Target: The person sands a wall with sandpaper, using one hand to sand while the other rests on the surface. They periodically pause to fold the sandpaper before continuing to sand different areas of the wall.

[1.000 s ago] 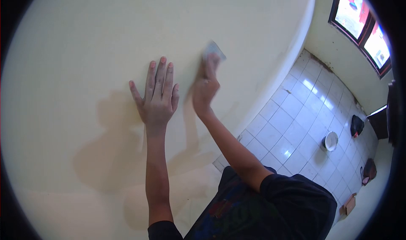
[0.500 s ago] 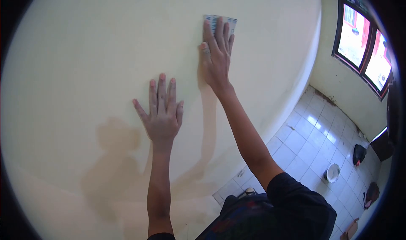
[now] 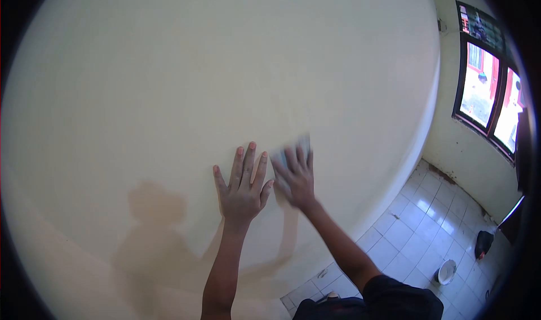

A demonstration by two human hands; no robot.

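My left hand point(image 3: 243, 200) lies flat on the pale cream wall point(image 3: 169, 83), fingers spread, with nothing under it that I can see. Just to its right, my right hand point(image 3: 300, 183) presses a sheet of sandpaper point(image 3: 305, 143) against the same wall. That hand is blurred by motion. The sheet's back shows grey-blue above and beside the fingers, and the rest of it is covered by them. Faint streaks mark the wall above the sheet.
At the right, a dark-framed window point(image 3: 489, 89) is set in the side wall. White floor tiles point(image 3: 414, 230) below hold a white bucket point(image 3: 447, 272) and a black bag point(image 3: 483, 244). My body's shadow falls on the wall at lower left.
My right hand has slid down the wall with the sandpaper, from well above my left hand to nearly beside it. The view has shifted, and my left hand still lies flat.
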